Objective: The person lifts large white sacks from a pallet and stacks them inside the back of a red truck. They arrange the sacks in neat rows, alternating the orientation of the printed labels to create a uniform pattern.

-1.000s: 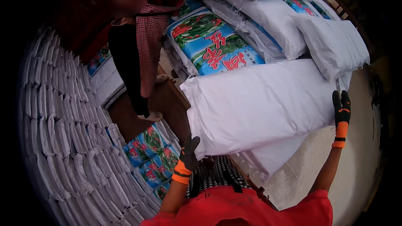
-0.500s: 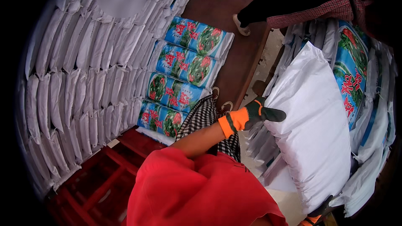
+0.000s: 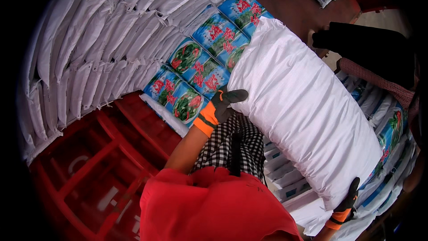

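A large white woven sack (image 3: 303, 107) slants across the space in front of me, held at its two ends. My left hand (image 3: 225, 100), in a dark glove with an orange cuff, grips the sack's near left edge with the thumb on top; its other fingers are hidden underneath. At the sack's lower right end my right hand (image 3: 345, 205), gloved alike, is closed on the corner. Just left of the sack lie several blue printed bags (image 3: 196, 69) in a row, and the sack's far end overlaps some of them.
High stacks of white sacks (image 3: 125, 40) rise on the left. Red metal framing (image 3: 89, 174) lies at the lower left. More bags (image 3: 394, 127) are piled at the right, where another person's dark-clothed leg (image 3: 365, 47) stands. A brown board (image 3: 294, 9) spans the back.
The white sack has moved left and up from the right-hand pile, in both my hands. It now partly covers the blue bags. My view has turned.
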The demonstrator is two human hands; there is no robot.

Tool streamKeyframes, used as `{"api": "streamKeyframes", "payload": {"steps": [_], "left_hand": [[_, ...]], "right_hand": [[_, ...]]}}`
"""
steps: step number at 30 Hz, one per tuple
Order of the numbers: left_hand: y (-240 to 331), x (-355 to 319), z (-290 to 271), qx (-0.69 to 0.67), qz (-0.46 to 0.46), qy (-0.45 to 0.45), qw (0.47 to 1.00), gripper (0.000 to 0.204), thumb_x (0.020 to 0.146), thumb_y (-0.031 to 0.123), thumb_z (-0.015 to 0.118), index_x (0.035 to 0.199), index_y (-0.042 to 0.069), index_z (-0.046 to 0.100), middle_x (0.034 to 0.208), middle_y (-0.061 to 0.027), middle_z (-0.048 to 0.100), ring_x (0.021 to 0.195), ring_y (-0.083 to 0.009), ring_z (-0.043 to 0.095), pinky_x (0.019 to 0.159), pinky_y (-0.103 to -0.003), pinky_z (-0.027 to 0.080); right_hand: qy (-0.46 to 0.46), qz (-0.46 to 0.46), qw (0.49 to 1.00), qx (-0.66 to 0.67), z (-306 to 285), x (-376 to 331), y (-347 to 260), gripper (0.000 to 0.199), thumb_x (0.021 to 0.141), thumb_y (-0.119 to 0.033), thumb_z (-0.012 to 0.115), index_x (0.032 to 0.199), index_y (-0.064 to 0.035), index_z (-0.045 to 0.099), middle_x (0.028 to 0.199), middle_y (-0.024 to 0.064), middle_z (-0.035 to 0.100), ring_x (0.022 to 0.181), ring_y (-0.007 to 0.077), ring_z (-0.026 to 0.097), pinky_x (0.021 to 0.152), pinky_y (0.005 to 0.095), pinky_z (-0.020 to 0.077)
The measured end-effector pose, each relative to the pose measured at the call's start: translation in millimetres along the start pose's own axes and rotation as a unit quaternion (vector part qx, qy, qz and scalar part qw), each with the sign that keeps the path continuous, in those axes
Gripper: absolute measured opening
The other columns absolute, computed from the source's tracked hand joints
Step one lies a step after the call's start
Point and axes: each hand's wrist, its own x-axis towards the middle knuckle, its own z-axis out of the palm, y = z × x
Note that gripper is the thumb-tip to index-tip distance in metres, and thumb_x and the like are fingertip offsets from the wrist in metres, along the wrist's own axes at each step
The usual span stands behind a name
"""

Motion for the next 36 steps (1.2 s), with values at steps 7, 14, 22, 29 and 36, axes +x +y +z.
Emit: {"api": "streamKeyframes", "payload": {"steps": [7, 14, 22, 29, 36], "left_hand": [[-103.5, -59.3, -181.8, -0.255, -0.385, 0.17, 0.87, 0.054, 0.085, 0.015, 0.057, 0.134, 0.005, 0.038, 0.131, -0.0115, 0.048, 0.118, -0.0269, 0.049, 0.098, -0.04, 0.042], [-217.7, -179.2, -220.7, -0.108, -0.565, 0.498, 0.649, 0.058, 0.085, 0.004, 0.053, 0.139, 0.009, 0.031, 0.131, -0.0124, 0.05, 0.106, -0.0209, 0.055, 0.089, -0.028, 0.044], [-288.3, -119.4, 58.3, 0.04, -0.774, 0.217, 0.593, 0.122, 0.06, 0.048, 0.08, 0.144, 0.006, 0.001, 0.142, -0.0198, 0.031, 0.127, -0.0266, 0.038, 0.105, -0.033, 0.029], [-418.2, -216.0, 68.6, 0.053, -0.87, 0.025, 0.49, 0.134, 0.058, 0.07, 0.07, 0.139, -0.009, -0.001, 0.135, -0.0228, 0.041, 0.122, -0.0281, 0.04, 0.103, -0.034, 0.032], [-357.7, -133.1, 72.7, 0.152, -0.742, 0.136, 0.639, 0.126, 0.056, 0.037, 0.086, 0.144, 0.002, 0.004, 0.135, -0.0233, 0.041, 0.117, -0.0323, 0.048, 0.097, -0.037, 0.04]], "right_hand": [[-0.077, 0.118, 0.975, 0.172, 304.6, 65.1, 71.7, 0.049, 0.085, -0.03, 0.065, 0.117, 0.0047, 0.054, 0.111, 0.0116, 0.06, 0.098, 0.0195, 0.055, 0.088, 0.0324, 0.0439], [-0.423, 0.084, 0.873, -0.23, 523.4, 86.3, 324.6, 0.058, 0.08, -0.03, 0.067, 0.125, -0.0017, 0.043, 0.118, 0.0157, 0.055, 0.105, 0.0253, 0.053, 0.086, 0.0346, 0.0429], [-0.29, 0.316, 0.902, 0.048, 562.0, 140.9, 373.8, 0.05, 0.084, -0.028, 0.063, 0.124, -0.0031, 0.046, 0.116, 0.0138, 0.054, 0.106, 0.024, 0.054, 0.085, 0.0322, 0.0459], [-0.461, 0.427, 0.774, -0.081, 633.6, 173.6, 277.7, 0.096, 0.072, -0.05, 0.071, 0.139, 0.0018, 0.026, 0.138, 0.02, 0.038, 0.123, 0.0294, 0.043, 0.099, 0.0349, 0.0385], [-0.266, 0.222, 0.932, 0.105, 592.6, 133.4, 286.1, 0.087, 0.077, -0.036, 0.072, 0.141, -0.0018, 0.024, 0.141, 0.0218, 0.035, 0.13, 0.0313, 0.036, 0.103, 0.04, 0.0347]]}}
